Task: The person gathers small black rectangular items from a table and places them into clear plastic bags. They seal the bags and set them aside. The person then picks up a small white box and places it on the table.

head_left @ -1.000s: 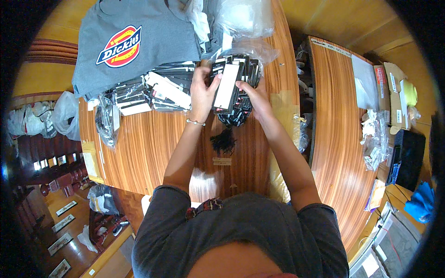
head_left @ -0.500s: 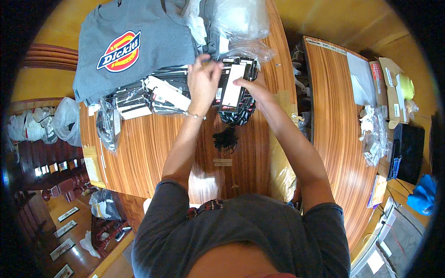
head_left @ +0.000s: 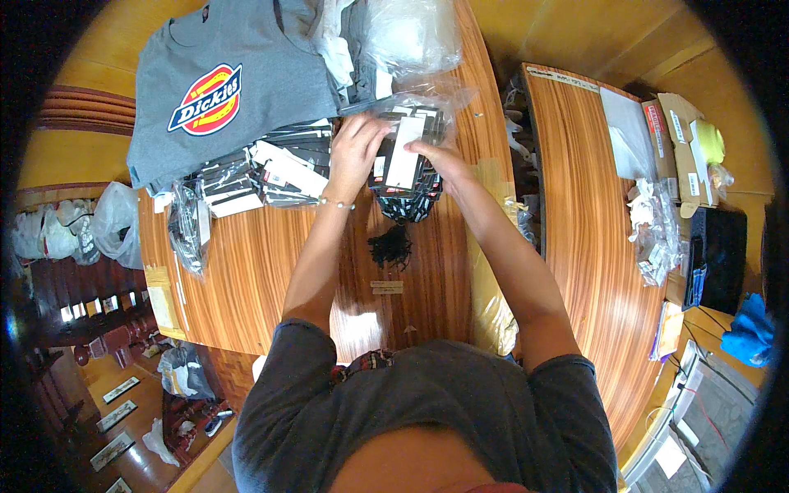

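Observation:
A stack of black and white hang tags stands on the wooden table, a long white tag uppermost. My right hand grips its right side, thumb pressed on the white tag and fingers hidden behind. My left hand, a beaded bracelet at its wrist, has its fingers bent together at the stack's upper left edge. What lies between those fingertips is hidden. Below the stack a bundle of black strings hangs out over the tabletop. More black and white tags lie in a row left of my left hand.
A folded grey T-shirt with a printed logo covers the far left of the table. Clear plastic bags lie at the back. Right of a gap, a second wooden table carries cardboard boxes and crumpled plastic.
My left hand has lowered slightly, and its fingers have closed in beside the stack. The right hand keeps its grip on the tags. The whole view has shifted a little.

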### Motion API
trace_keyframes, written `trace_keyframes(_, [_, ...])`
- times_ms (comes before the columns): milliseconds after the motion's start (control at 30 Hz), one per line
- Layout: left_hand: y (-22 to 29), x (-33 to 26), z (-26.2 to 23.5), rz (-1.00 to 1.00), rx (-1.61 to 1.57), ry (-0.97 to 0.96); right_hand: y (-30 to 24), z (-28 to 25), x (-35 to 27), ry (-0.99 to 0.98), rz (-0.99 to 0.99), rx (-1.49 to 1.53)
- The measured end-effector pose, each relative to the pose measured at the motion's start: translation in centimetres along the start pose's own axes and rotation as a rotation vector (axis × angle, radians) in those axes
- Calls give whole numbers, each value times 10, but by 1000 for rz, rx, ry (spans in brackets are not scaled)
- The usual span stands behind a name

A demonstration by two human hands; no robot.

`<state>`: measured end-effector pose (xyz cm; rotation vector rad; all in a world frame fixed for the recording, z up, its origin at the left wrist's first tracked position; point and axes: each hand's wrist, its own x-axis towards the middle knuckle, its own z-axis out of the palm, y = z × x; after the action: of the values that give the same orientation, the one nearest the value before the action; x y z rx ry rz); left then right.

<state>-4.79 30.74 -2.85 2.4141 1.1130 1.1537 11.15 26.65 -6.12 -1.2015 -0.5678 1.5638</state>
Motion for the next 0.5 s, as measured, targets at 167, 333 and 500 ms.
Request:
trace_keyframes(167, [-2,-20,-6,-160,18,9,14,-14,15,41,-64,-44])
trace_keyframes(333, [13,-49,-14,-281,-113,-15,0,-5,-5,23,-113,3])
trace_keyframes(500, [13,-78,6,-363,-671,-51,5,-13,-12,52,-155,-29])
